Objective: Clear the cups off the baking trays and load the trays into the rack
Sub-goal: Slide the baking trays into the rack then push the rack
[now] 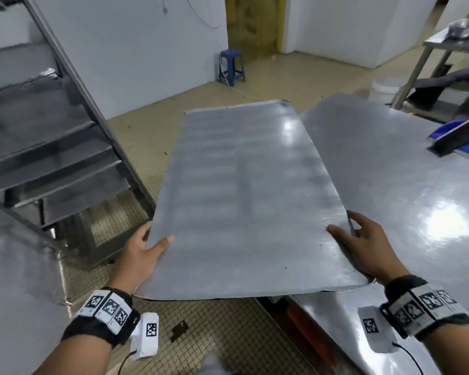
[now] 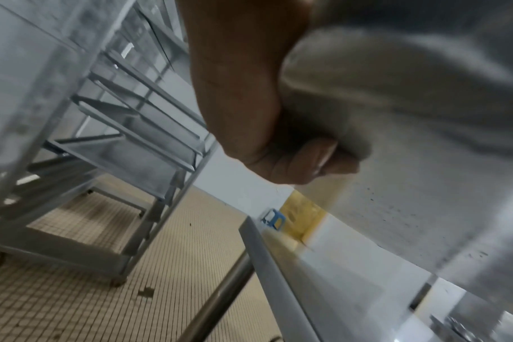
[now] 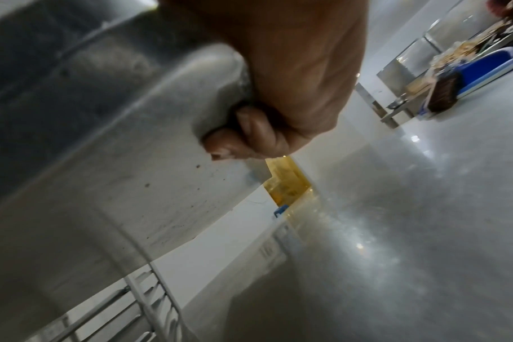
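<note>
I've got my left hand (image 1: 140, 255) clamped on the near left corner of the baking tray (image 1: 244, 201), thumb lying on top, fingers curled under its edge, as the left wrist view shows. My right hand (image 1: 363, 247) grips the near right corner the same way: thumb on the top face, fingers tucked beneath in the right wrist view. The tray is flat, grey, bare on top, and I'm holding it up in the air, its near edge over the gap between the floor and the worktop (image 1: 431, 212). Its right side hangs over the worktop's left edge; its left side is out above the tiled floor (image 1: 214, 342).

Just right of it, a second tray (image 1: 363, 147) lies on the worktop, its left edge slipping under the one I'm carrying. Further right on the worktop there's a brush (image 1: 460, 131) on something blue.

To my left stands the rack (image 1: 65, 147), trays already sitting on several of its runners. Beyond, a blue stool (image 1: 232, 64) against the white wall, and a white bucket (image 1: 386, 87) under a far table.
</note>
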`<state>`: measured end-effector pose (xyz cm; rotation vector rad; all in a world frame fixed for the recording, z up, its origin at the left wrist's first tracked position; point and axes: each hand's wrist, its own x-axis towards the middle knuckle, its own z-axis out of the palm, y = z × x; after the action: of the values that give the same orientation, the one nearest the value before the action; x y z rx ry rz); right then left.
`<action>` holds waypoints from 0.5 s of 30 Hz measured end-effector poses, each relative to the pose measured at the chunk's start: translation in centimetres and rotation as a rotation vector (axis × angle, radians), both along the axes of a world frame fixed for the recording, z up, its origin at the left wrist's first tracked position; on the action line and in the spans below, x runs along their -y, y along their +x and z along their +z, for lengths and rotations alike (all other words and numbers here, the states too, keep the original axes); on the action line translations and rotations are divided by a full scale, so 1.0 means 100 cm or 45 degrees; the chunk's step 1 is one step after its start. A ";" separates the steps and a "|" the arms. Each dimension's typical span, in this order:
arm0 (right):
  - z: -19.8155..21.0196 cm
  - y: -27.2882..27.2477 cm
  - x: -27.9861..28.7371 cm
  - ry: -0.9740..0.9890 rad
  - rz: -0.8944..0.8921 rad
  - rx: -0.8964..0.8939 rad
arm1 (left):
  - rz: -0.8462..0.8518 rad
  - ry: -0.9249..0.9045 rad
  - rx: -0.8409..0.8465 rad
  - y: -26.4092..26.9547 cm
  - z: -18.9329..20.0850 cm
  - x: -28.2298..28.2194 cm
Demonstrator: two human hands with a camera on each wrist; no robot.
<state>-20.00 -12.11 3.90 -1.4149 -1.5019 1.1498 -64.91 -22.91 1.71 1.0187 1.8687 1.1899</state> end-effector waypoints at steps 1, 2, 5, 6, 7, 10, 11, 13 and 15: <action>0.007 -0.010 -0.004 0.000 0.014 -0.022 | 0.022 0.010 0.006 -0.007 0.005 0.003; 0.011 -0.018 -0.009 0.010 0.032 -0.027 | 0.049 0.027 0.014 -0.015 0.009 0.007; 0.026 -0.045 -0.020 0.061 0.088 -0.006 | 0.128 0.074 0.021 -0.038 0.020 0.016; 0.029 -0.054 -0.024 0.084 0.105 0.016 | 0.154 0.094 0.022 -0.045 0.024 0.019; 0.034 -0.064 -0.025 0.102 0.109 0.038 | 0.177 0.116 0.020 -0.050 0.028 0.023; 0.046 -0.089 -0.033 0.144 0.189 0.037 | 0.237 0.159 0.007 -0.067 0.041 0.032; 0.050 -0.097 -0.034 0.161 0.218 0.050 | 0.249 0.163 -0.005 -0.072 0.045 0.036; 0.055 -0.110 -0.038 0.185 0.252 0.057 | 0.290 0.170 -0.041 -0.080 0.051 0.046; 0.058 -0.120 -0.042 0.209 0.294 0.047 | 0.331 0.190 -0.050 -0.086 0.055 0.058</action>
<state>-31.95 -7.91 9.67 -1.1813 -1.7794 1.1121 -73.48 -28.71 7.19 0.9023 2.0130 1.4885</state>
